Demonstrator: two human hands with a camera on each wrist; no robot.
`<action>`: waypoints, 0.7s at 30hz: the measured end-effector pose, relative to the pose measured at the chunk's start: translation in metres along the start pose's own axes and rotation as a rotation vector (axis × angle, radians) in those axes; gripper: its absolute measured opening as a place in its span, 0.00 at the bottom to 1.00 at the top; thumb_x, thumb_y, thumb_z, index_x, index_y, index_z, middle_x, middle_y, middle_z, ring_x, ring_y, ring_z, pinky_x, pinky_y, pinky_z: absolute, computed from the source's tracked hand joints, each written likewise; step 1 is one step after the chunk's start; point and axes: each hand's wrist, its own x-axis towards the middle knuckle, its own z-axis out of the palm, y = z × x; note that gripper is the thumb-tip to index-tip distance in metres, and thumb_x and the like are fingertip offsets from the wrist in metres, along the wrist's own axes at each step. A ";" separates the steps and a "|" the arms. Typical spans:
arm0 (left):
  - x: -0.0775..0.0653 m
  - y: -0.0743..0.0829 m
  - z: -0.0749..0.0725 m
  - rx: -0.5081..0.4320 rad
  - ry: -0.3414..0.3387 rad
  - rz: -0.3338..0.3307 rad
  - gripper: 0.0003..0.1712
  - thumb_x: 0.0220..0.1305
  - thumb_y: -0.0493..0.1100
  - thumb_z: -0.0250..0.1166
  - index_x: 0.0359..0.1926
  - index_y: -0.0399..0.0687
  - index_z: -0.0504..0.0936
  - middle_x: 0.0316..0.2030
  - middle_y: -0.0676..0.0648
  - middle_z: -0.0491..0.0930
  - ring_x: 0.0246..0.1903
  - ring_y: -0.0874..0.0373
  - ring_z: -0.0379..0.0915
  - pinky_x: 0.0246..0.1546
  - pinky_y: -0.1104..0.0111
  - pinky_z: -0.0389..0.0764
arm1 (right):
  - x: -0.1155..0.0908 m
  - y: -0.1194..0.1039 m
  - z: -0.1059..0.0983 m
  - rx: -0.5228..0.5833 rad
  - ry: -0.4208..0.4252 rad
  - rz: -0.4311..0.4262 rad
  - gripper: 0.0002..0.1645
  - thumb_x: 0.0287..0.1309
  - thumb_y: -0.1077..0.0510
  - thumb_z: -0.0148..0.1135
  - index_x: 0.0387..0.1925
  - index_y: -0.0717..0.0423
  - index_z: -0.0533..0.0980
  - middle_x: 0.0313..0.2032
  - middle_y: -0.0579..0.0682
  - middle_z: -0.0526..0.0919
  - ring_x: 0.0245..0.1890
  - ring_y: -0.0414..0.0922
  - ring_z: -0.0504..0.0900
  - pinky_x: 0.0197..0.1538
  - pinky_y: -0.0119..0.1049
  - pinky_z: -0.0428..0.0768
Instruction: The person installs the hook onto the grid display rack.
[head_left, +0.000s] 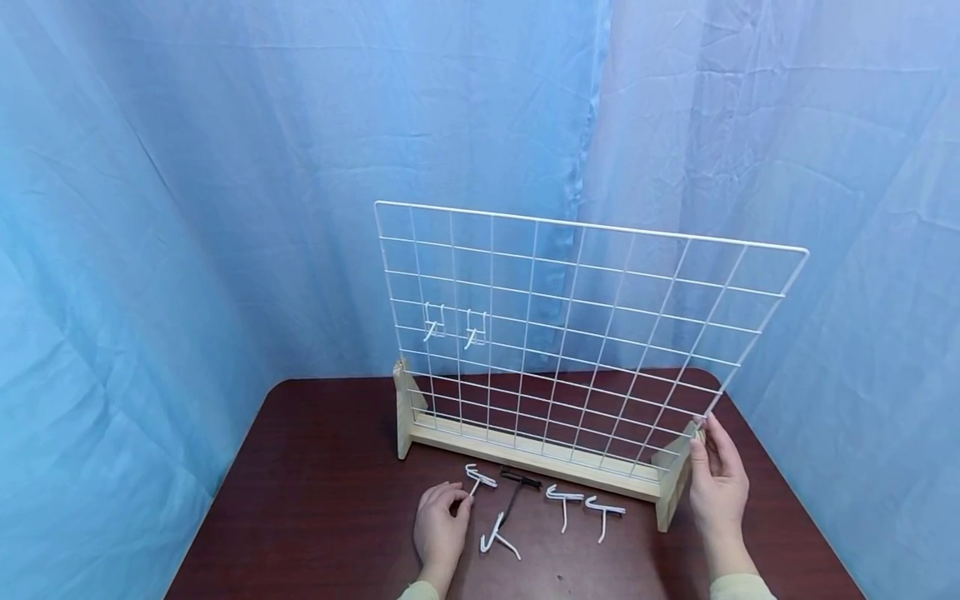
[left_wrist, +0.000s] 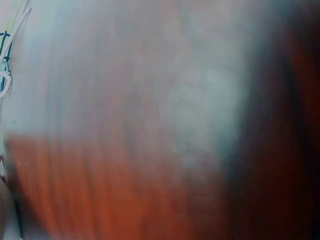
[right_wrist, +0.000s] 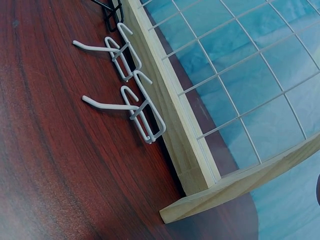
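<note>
A white wire grid panel (head_left: 570, 333) stands upright in a wooden stand (head_left: 525, 450). My left hand (head_left: 442, 525) pinches the prong of a white wire hook (head_left: 480, 477) low over the table, in front of the stand's left half. The right hand (head_left: 720, 483) grips the stand's right upright (head_left: 675, 479) by the grid's lower right edge, thumb in front. Two white hooks, a left one (head_left: 434, 323) and a right one (head_left: 476, 331), hang on the grid's left side. The left wrist view shows mostly blurred table.
On the dark red-brown table (head_left: 315, 483) lie a black hook (head_left: 517, 483), a white hook (head_left: 498, 535) overlapping its prong, and two more white hooks (right_wrist: 120, 55) beside the stand's base. Blue curtains (head_left: 300, 167) surround the table's back and sides.
</note>
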 end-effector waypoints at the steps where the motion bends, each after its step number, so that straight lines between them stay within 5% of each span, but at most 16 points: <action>1: 0.000 0.000 0.000 0.001 0.004 0.001 0.07 0.48 0.37 0.78 0.26 0.52 0.87 0.37 0.55 0.87 0.47 0.53 0.79 0.53 0.61 0.75 | 0.000 0.000 0.000 -0.004 0.000 0.002 0.28 0.64 0.78 0.51 0.65 0.66 0.70 0.53 0.35 0.81 0.55 0.31 0.77 0.56 0.19 0.72; 13: 0.002 -0.003 -0.001 -0.002 0.050 -0.004 0.07 0.50 0.39 0.77 0.26 0.55 0.87 0.28 0.57 0.83 0.37 0.57 0.78 0.41 0.62 0.77 | 0.000 -0.002 0.001 -0.029 0.000 0.013 0.28 0.65 0.77 0.51 0.65 0.65 0.70 0.53 0.34 0.80 0.55 0.30 0.77 0.55 0.19 0.72; 21: 0.005 0.001 -0.006 -0.014 0.029 -0.103 0.06 0.51 0.41 0.77 0.27 0.57 0.87 0.28 0.60 0.83 0.36 0.57 0.78 0.38 0.61 0.78 | 0.000 -0.001 0.001 -0.018 -0.002 0.009 0.28 0.65 0.77 0.51 0.65 0.66 0.70 0.53 0.35 0.80 0.55 0.31 0.77 0.55 0.19 0.72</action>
